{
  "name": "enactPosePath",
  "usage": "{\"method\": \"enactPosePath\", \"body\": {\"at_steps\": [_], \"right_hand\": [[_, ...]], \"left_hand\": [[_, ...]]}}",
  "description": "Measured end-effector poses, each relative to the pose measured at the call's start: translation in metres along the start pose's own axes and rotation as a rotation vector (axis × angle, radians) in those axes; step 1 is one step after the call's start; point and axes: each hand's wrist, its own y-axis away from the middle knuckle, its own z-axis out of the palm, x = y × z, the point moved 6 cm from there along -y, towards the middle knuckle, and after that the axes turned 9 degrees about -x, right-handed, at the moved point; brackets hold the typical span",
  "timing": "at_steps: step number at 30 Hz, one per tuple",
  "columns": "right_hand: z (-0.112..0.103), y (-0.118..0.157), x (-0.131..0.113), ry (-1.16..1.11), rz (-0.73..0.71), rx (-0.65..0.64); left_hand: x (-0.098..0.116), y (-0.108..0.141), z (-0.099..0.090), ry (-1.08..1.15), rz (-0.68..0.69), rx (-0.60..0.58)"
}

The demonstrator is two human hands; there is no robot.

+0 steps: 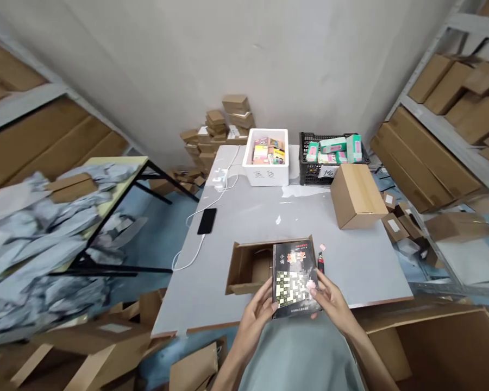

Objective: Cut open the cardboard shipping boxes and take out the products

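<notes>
Between my hands, just over the table's front edge, is a black book (292, 277) with a crossword-like grid on its cover, facing up. My left hand (258, 307) grips its lower left edge, thumb on the cover. On the other side my right hand (330, 301) holds the lower right edge, its thumb pressing near a small pinkish spot. Behind the book sits an open cardboard box (238, 270), partly covered by it; the part of the box I can see into shows bare cardboard. A red and black utility knife (321, 262) lies right of the book.
On the grey table (252, 212) are a phone (207, 221) with a white cable, a white foam box (267, 175) of small packs, a black crate (307, 171) with green-and-white boxes, and a closed carton (356, 198). Bagged parcels (65, 217) cover a side table. An open carton (444, 347) stands front right.
</notes>
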Motion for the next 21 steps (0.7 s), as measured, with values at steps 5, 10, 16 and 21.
{"method": "enactPosePath", "body": {"at_steps": [5,10,16,21], "right_hand": [[-0.006,-0.014,-0.020,-0.056,-0.027,-0.036],[-0.031,-0.040,-0.057,-0.067,-0.134,0.054],[-0.108,-0.151,-0.185,-0.064,-0.430,0.266],[-0.151,-0.237,-0.259,-0.189,-0.493,0.435]], "left_hand": [[0.027,-0.024,0.010,-0.045,-0.086,-0.085],[0.081,-0.080,0.033,-0.095,-0.043,-0.223],[0.211,-0.222,0.104,-0.188,0.182,-0.410],[0.301,-0.293,0.146,-0.513,0.452,-0.096]]}}
